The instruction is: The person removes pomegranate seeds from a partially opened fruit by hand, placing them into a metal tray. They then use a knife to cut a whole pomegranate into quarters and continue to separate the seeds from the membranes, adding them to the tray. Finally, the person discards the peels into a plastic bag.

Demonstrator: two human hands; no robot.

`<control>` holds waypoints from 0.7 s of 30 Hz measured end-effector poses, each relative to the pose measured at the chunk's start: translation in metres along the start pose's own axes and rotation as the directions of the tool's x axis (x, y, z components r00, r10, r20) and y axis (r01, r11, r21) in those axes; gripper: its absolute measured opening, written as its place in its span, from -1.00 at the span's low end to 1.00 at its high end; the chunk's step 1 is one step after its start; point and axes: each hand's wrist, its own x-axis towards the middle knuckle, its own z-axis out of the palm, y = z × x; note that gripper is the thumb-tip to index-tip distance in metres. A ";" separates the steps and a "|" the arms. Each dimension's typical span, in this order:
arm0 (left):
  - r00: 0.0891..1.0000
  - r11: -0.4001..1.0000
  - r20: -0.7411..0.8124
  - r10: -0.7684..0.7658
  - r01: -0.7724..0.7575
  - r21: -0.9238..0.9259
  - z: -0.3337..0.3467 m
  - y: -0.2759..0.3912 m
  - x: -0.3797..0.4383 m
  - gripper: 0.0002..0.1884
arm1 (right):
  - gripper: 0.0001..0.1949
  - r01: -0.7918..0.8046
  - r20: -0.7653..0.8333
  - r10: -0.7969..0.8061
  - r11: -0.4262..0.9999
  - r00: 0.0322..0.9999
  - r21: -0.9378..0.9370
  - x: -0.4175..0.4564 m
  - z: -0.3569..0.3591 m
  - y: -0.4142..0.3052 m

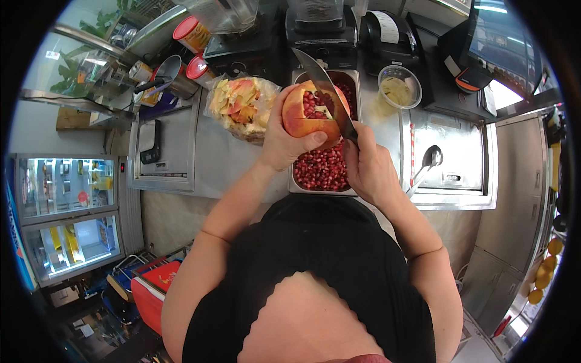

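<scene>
My left hand [290, 140] grips a pomegranate [302, 127] from its left side. A piece of its rind is cut away, and red seeds show in the opening. In my right hand [370, 163] is the handle of a kitchen knife [321, 81], its broad blade slanting up and left across the fruit's right side. Whether the edge is inside the rind I cannot tell. Below both hands stands a long steel pan [291, 181] with loose pomegranate seeds [320, 170] in it. The fruit and hands hide the pan's middle.
Left of the pan sits a plastic bag of rind pieces [245, 106]. A clear plastic cup [399, 88] with pale liquid stands to the right, and a spoon [431, 159] lies beyond. Blender bases [320, 43] and a receipt printer [392, 45] line the back. A small scale [150, 140] lies far left.
</scene>
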 end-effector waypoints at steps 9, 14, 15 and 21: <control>0.997 0.976 -0.071 -0.012 -0.003 -0.218 -0.010 0.003 0.019 -0.22 | -0.65 0.041 -0.016 -0.041 0.998 0.999 -0.053 -0.011 0.009 0.011; 0.999 0.975 -0.032 0.042 -0.048 -0.219 -0.004 0.015 0.029 -0.33 | -0.63 0.062 -0.048 -0.066 0.995 0.997 -0.073 -0.011 0.012 0.013; 0.998 0.968 -0.064 0.014 -0.030 -0.248 -0.003 0.014 0.031 -0.33 | -0.63 0.064 -0.059 -0.069 0.995 0.996 -0.074 -0.011 0.013 0.013; 0.987 0.960 -0.152 -0.049 0.005 -0.279 0.008 0.018 0.038 -0.33 | -0.61 0.074 -0.063 -0.083 0.988 0.995 -0.134 -0.011 0.014 0.017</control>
